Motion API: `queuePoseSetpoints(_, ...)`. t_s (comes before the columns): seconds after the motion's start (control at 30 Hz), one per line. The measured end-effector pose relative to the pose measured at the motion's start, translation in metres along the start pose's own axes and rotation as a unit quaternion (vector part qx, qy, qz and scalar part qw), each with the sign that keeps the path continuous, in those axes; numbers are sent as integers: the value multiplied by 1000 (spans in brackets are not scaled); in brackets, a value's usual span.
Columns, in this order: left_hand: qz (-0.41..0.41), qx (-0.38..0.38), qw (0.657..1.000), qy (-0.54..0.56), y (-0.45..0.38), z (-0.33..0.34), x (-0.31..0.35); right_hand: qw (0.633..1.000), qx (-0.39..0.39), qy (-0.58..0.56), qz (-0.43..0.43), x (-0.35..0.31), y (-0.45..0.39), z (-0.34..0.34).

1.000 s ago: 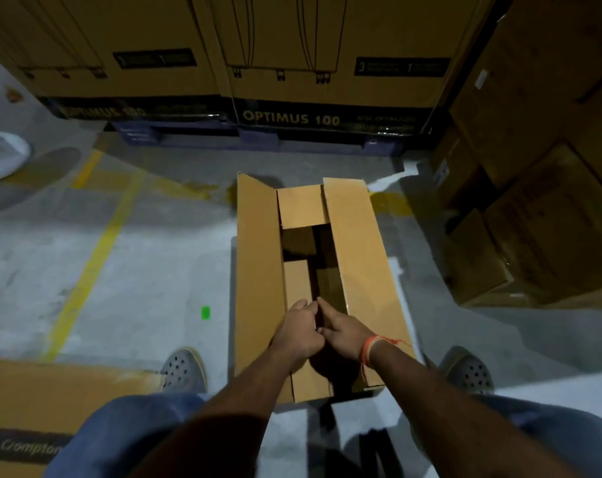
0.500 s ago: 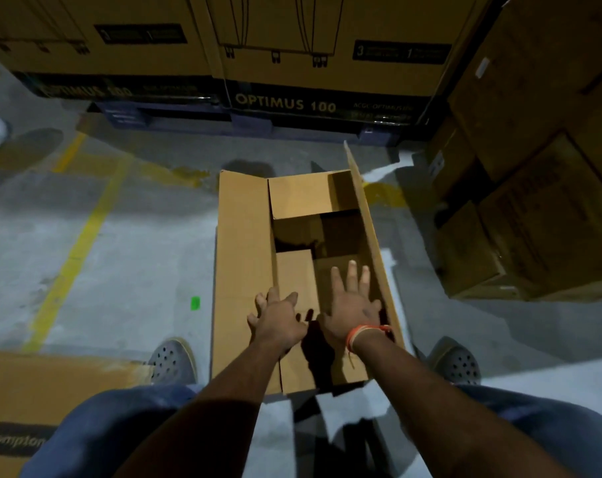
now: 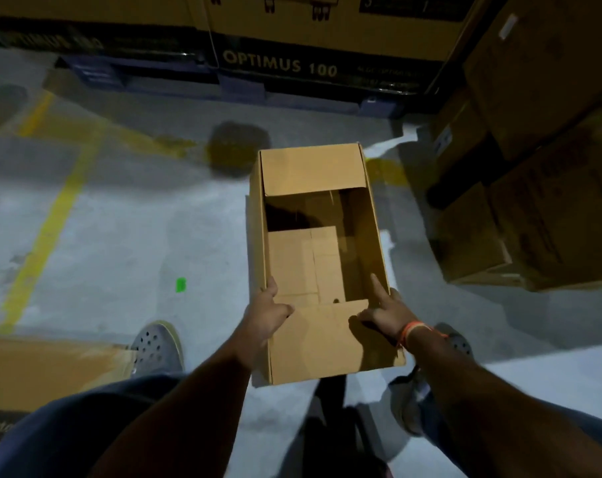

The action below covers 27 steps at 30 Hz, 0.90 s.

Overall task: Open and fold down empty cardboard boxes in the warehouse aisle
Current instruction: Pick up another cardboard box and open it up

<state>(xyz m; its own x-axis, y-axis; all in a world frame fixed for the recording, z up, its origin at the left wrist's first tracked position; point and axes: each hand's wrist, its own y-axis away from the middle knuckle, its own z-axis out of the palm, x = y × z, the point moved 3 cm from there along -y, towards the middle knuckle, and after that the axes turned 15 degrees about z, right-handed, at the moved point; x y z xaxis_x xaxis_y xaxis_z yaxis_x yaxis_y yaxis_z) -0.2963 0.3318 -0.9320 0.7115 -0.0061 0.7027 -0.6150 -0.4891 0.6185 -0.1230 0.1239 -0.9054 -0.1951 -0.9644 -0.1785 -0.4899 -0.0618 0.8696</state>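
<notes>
Open box [image 3: 322,343] held at near end.
Left hand [image 3: 263,319] grips one wall, right hand [image 3: 384,313] the other; light, stiff cardboard, best held at edges.

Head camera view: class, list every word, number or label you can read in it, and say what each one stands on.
"OPTIMUS 100": on the black band of the large carton at the back.
"3": on a dark label at that carton's top edge; the rest is unreadable.
Small print right of "OPTIMUS 100": blurred.
Black band on the left carton: too blurred.
"mpto", cut off: on the flat cardboard bottom left.
Open box: no text visible.
</notes>
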Motion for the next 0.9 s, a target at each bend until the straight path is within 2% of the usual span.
queuePoseSetpoints(0.13, 44, 11, 999, -11, -8, -13, 20, 996, 4, 75, -40, -11, -1, -1)
queuePoseSetpoints(0.23, 77, 10, 994, -83, -19, -34, 30, 999, -5, 19, -48, -25, 3, -1)
queuePoseSetpoints(0.37, 128, -8, 973, -193, -15, -50, 38, 985, 111, 70, -115, -51, 33, -6)
queuePoseSetpoints(0.4, 130, -8, 969, -209, -11, -51, 40, 986, 99, 81, -106, -57, 43, -10)
queuePoseSetpoints(0.47, 135, -49, 963, -227, 6, -54, 51, 992, 13, 106, -74, -62, 61, -13)
queuePoseSetpoints(0.53, 138, -144, 951, -235, 23, -50, 58, 978, -70, 181, -80, -56, 70, -9)
queuePoseSetpoints(0.57, 139, -186, 943, -240, 30, -46, 58, 967, -86, 218, -102, -50, 70, -3)
queuePoseSetpoints(0.63, 154, -235, 918, -281, 43, -31, 49, 950, -60, 275, -139, -32, 65, 19)
queuePoseSetpoints(0.7, 181, -257, 879, -358, 52, -10, 32, 930, 12, 325, -172, -14, 59, 43)
queuePoseSetpoints(0.8, 230, -248, 812, -475, 63, 12, 9, 882, 92, 419, -197, 9, 51, 68)
queuePoseSetpoints(0.9, 243, -229, 743, -580, 61, 20, -15, 855, 121, 472, -176, 18, 42, 74)
